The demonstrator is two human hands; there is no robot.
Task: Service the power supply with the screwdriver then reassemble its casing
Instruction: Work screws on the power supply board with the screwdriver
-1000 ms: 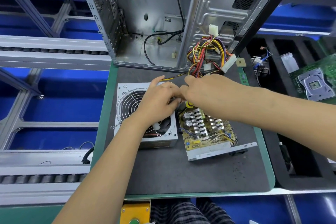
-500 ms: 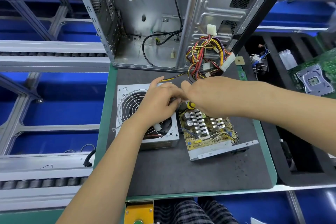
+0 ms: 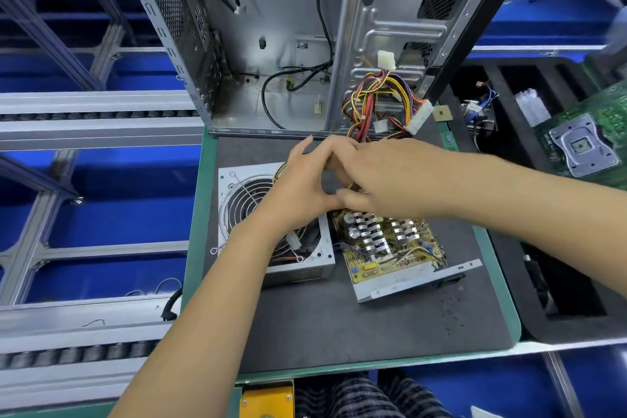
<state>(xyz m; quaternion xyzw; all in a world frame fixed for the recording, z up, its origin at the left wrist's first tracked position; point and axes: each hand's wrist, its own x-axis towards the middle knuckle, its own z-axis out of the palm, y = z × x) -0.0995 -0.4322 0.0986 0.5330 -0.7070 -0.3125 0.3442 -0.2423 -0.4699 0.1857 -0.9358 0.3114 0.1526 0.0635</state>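
Note:
The power supply lies open on the dark mat (image 3: pixel 339 322). Its grey cover with the round fan grille (image 3: pixel 244 200) is on the left. The yellow circuit board (image 3: pixel 390 248) on its metal base plate (image 3: pixel 417 278) is on the right. My left hand (image 3: pixel 298 187) and my right hand (image 3: pixel 383 173) meet over the far edge between the two halves, fingers curled and fingertips touching. They grip the coloured wire bundle (image 3: pixel 376 95) where it runs down from the computer case; the grip itself is mostly hidden. No screwdriver is in view.
An open grey computer case (image 3: pixel 288 27) stands at the mat's far edge. A black foam tray (image 3: pixel 502 316) on the right holds a green motherboard (image 3: pixel 583 139) and small parts. Roller conveyors (image 3: pixel 84 355) run along the left. A yellow box (image 3: pixel 266 400) sits below the front edge.
Both hands stay together at the same spot; their fingers have shifted slightly, opening a small gap between the palms. The camera has moved a little.

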